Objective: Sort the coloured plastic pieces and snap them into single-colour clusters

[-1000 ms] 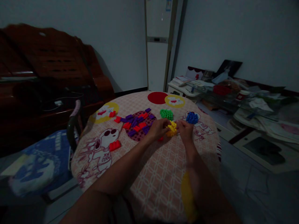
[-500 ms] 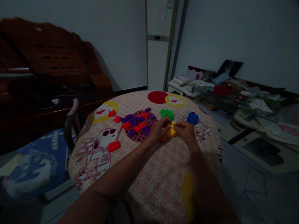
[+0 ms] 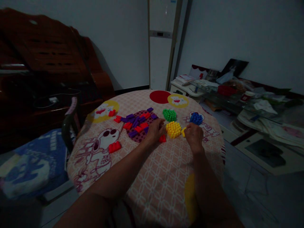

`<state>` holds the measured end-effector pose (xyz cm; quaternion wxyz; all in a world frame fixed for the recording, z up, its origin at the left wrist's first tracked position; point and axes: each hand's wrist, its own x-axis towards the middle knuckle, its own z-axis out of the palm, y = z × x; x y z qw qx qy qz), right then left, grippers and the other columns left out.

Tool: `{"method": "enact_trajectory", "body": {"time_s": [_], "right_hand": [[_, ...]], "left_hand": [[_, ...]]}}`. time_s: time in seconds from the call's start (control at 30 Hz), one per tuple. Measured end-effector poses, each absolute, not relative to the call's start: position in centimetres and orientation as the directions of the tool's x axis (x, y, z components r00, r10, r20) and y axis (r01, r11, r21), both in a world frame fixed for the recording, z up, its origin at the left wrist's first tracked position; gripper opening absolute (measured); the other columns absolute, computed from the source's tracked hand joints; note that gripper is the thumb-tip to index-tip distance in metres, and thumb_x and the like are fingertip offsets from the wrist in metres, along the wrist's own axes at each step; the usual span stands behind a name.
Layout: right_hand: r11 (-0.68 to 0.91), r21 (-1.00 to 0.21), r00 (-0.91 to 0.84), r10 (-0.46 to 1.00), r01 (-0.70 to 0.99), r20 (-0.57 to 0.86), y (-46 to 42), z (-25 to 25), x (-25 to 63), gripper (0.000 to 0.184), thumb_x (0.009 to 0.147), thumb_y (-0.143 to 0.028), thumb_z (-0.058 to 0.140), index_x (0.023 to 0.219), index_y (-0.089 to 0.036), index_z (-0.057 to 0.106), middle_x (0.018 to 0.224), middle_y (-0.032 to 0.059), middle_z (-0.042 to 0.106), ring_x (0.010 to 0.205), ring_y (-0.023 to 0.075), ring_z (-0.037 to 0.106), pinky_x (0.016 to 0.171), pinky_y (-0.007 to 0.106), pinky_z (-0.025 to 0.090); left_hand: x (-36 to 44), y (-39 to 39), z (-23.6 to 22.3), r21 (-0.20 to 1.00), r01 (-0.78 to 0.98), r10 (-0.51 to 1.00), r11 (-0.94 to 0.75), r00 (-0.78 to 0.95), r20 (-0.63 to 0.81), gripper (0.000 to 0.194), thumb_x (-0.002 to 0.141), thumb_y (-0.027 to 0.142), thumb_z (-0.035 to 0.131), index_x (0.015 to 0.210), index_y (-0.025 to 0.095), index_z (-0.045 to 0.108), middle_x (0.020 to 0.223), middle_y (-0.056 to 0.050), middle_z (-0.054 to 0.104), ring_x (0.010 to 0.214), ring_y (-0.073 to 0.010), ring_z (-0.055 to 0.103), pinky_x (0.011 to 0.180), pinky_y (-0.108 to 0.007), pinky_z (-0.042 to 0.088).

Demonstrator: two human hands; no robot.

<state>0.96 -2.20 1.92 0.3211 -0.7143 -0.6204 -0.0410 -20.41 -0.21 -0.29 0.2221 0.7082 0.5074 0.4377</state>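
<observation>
My right hand [image 3: 194, 135] is closed on a small yellow toy block [image 3: 183, 131], just right of a round yellow cluster of knobbly blocks [image 3: 173, 129]. To the left of that cluster is my left hand [image 3: 155, 131], with thumb and fingers slightly apart and nothing visible between them. A red block [image 3: 162, 138] lies by its wrist side. Behind the yellow cluster sits a green cluster [image 3: 169, 115]. A blue cluster [image 3: 196, 118] stands just beyond my right hand. Loose purple blocks [image 3: 136, 121] and red blocks [image 3: 127, 125] are scattered left of my left hand.
All of this lies on a round table with a patterned cloth [image 3: 152, 177]. Another red block [image 3: 115, 147] is at the left. A chair with a blue cover [image 3: 35, 164] stands left, a wooden sofa [image 3: 52, 57] behind it. A cluttered cabinet [image 3: 228, 98] runs along the right.
Both hands were together at the yellow cluster. They have parted: my right hand moved right with a yellow block, my left hand drew back left. The yellow cluster is now uncovered.
</observation>
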Motion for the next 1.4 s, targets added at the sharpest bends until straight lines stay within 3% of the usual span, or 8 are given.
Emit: {"method": "enact_trajectory", "body": {"time_s": [0.17,0.3,0.5,0.77,0.93,1.07,1.17,1.4], "right_hand": [[0.050,-0.456,0.161,0.897,0.889,0.411,-1.8,1.4,0.8,0.024,0.081,-0.022,0.052,0.069,-0.017,0.072,0.071,0.0107,0.071,0.065,0.0185,0.061,0.061,0.028,0.038],[0.059,-0.614,0.171,0.936,0.787,0.309,-1.6,1.0,1.2,0.033,0.084,-0.025,0.046,0.056,-0.020,0.061,0.054,0.0070,0.062,0.054,0.0163,0.058,0.053,0.026,0.039],[-0.031,-0.869,0.160,0.986,0.493,0.056,-1.8,0.3,1.1,0.032,0.085,-0.031,0.047,0.056,-0.020,0.057,0.045,0.0035,0.059,0.036,0.0135,0.052,0.038,0.022,0.038],[-0.121,-0.909,0.235,0.972,0.400,-0.026,-1.5,0.5,1.0,0.027,0.080,-0.031,0.050,0.056,-0.021,0.057,0.043,0.0023,0.057,0.034,0.0152,0.051,0.034,0.023,0.038],[-0.058,-0.876,0.357,0.924,0.479,0.135,-1.1,0.5,1.8,0.029,0.081,-0.039,0.051,0.063,-0.020,0.062,0.046,0.0004,0.057,0.037,0.0146,0.051,0.038,0.023,0.036],[0.009,-0.825,0.372,0.890,0.566,0.264,-0.3,-0.4,2.4,0.032,0.082,-0.041,0.050,0.064,-0.019,0.065,0.046,-0.0001,0.055,0.044,0.0162,0.053,0.045,0.025,0.039],[0.043,-0.804,0.364,0.876,0.593,0.315,0.2,-0.9,2.4,0.031,0.082,-0.039,0.051,0.061,-0.020,0.063,0.046,-0.0006,0.055,0.048,0.0166,0.054,0.048,0.026,0.040],[0.121,-0.752,0.380,0.804,0.648,0.458,-0.6,0.6,1.4,0.035,0.085,-0.042,0.048,0.062,-0.020,0.061,0.052,0.0009,0.057,0.057,0.0169,0.054,0.056,0.027,0.040]], "left_hand": [[-20.3,-0.3,-0.8,0.746,0.537,0.915,-0.394,0.157,0.370,0.039,0.083,0.013,0.056,0.120,0.016,0.064,0.109,-0.012,0.072,0.097,-0.0219,0.069,0.090,-0.038,0.055],[-20.2,-0.3,-0.6,0.732,0.563,0.921,-0.383,0.176,0.347,0.037,0.084,0.012,0.054,0.118,0.015,0.066,0.107,-0.012,0.074,0.098,-0.0227,0.070,0.090,-0.038,0.055],[-20.0,-0.5,-0.4,0.723,0.578,0.924,-0.379,0.194,0.330,0.037,0.082,0.006,0.052,0.115,0.016,0.067,0.109,-0.011,0.074,0.101,-0.0227,0.070,0.093,-0.037,0.054],[-20.2,-0.3,-0.3,0.719,0.574,0.917,-0.391,0.174,0.360,0.040,0.081,0.007,0.053,0.119,0.016,0.065,0.111,-0.011,0.073,0.099,-0.0217,0.070,0.090,-0.034,0.056],[-23.6,0.3,1.3,0.545,0.791,0.905,-0.277,0.025,0.424,0.036,0.084,0.011,0.053,0.116,0.018,0.069,0.114,-0.013,0.072,0.107,-0.0267,0.066,0.095,-0.039,0.052],[-27.3,0.6,2.1,0.410,0.910,0.969,-0.065,-0.041,0.246,0.022,0.086,0.020,0.055,0.096,0.016,0.074,0.095,-0.017,0.074,0.097,-0.0309,0.068,0.084,-0.038,0.052],[-29.1,0.9,2.0,0.396,0.914,0.985,-0.087,0.020,0.169,0.016,0.084,0.025,0.061,0.088,0.017,0.073,0.088,-0.013,0.074,0.087,-0.0277,0.068,0.080,-0.033,0.050],[-29.5,1.3,2.6,0.479,0.864,0.965,-0.158,0.033,0.259,0.012,0.076,0.023,0.066,0.084,0.019,0.073,0.081,-0.007,0.073,0.079,-0.0232,0.065,0.074,-0.031,0.048]]}}
